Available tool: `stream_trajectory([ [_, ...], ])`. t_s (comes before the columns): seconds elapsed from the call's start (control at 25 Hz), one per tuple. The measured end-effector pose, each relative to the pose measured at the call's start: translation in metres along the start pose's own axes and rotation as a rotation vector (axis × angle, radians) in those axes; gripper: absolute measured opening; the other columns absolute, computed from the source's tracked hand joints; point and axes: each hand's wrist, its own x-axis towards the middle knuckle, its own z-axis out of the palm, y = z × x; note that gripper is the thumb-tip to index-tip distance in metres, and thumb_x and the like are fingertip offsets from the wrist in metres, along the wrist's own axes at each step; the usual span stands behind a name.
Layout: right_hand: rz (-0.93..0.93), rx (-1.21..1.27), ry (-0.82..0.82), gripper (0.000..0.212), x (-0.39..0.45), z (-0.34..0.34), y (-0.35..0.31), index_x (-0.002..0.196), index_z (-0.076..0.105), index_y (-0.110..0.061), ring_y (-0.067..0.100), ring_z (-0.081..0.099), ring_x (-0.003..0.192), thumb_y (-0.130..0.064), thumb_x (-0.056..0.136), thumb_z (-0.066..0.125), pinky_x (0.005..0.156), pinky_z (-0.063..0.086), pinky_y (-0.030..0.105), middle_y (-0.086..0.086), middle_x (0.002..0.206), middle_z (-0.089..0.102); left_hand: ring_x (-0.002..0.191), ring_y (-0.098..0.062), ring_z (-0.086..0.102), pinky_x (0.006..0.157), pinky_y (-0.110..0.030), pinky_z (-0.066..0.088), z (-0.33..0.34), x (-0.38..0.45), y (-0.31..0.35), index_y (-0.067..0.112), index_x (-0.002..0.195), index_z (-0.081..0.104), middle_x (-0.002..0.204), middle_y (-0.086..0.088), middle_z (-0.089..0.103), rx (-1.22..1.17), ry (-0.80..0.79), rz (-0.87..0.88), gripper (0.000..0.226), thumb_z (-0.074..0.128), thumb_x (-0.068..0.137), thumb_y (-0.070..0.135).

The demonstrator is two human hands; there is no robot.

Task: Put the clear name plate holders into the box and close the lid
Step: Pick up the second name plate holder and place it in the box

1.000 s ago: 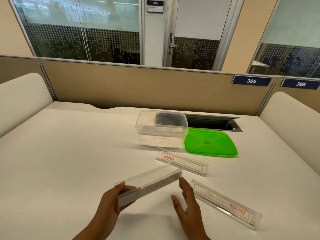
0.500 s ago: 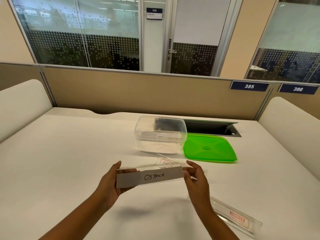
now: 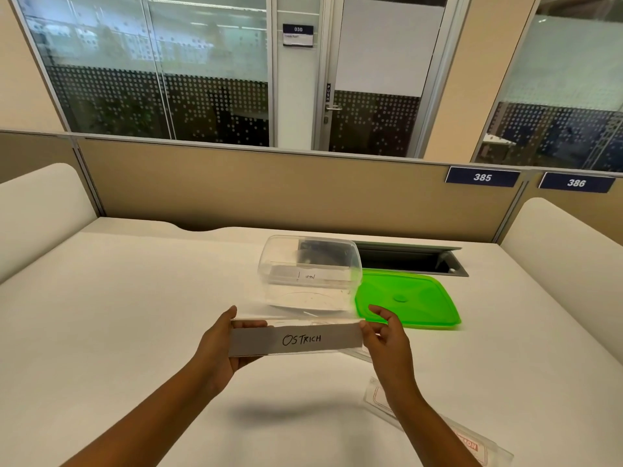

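Note:
A clear name plate holder with a card reading OSTRICH is held level above the table, in front of the box. My left hand grips its left end and my right hand pinches its right end. The clear plastic box stands open just beyond, with one labelled holder inside. Its green lid lies flat to the box's right. A second holder peeks out under my right hand. A third holder, with red print, lies at the lower right, partly hidden by my right forearm.
A dark open cable slot is set in the white table behind the lid. A beige partition bounds the far edge, and white padded dividers rise on both sides.
The holder was lifted off the table and turned so its OSTRICH card faces me. My right hand took hold of its right end. It has since moved up and toward the box.

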Motion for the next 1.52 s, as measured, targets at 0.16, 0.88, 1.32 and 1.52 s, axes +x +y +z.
stream_trajectory([
  [0.16, -0.026, -0.07, 0.005, 0.028, 0.02, 0.006, -0.004, 0.116, 0.053, -0.014, 0.02, 0.062, 0.086, -0.009, 0.089, 0.059, 0.058, 0.048, 0.009, 0.007, 0.09, 0.068, 0.091, -0.036, 0.06, 0.073, -0.047, 0.053, 0.007, 0.015, 0.02, 0.005, 0.099, 0.058, 0.098, -0.019, 0.06, 0.045, 0.026, -0.006, 0.045, 0.036, 0.095, 0.045],
  [0.88, 0.248, 0.159, 0.167, 0.019, 0.166, 0.038, 0.002, 0.099, 0.068, -0.001, 0.02, 0.058, 0.083, -0.01, 0.083, 0.068, 0.065, 0.049, 0.02, 0.011, 0.092, 0.067, 0.121, -0.031, 0.043, 0.106, -0.042, 0.033, 0.072, 0.142, 0.066, 0.001, 0.135, 0.029, 0.137, -0.019, 0.042, 0.469, 0.119, 0.094, 0.056, 0.023, 0.098, 0.043],
  [1.32, 0.207, -0.09, 0.162, 0.023, 0.177, 0.031, 0.012, 0.097, 0.07, -0.001, 0.02, 0.062, 0.075, -0.019, 0.084, 0.068, 0.072, 0.052, 0.029, 0.018, 0.094, 0.072, 0.115, -0.037, 0.048, 0.1, -0.044, 0.039, 0.062, 0.165, 0.069, 0.0, 0.118, 0.058, 0.13, -0.021, 0.052, 0.796, 0.306, 0.253, 0.051, 0.029, 0.098, 0.037],
  [1.52, 0.077, -0.4, 0.117, 0.026, 0.182, 0.036, 0.005, 0.095, 0.07, -0.01, 0.023, 0.061, 0.095, -0.033, 0.087, 0.061, 0.081, 0.047, 0.03, 0.01, 0.108, 0.068, 0.114, -0.039, 0.048, 0.096, -0.046, 0.04, 0.061, 0.178, 0.067, 0.003, 0.114, 0.061, 0.123, -0.021, 0.055, 0.932, 0.439, 0.239, 0.047, 0.036, 0.095, 0.038],
])
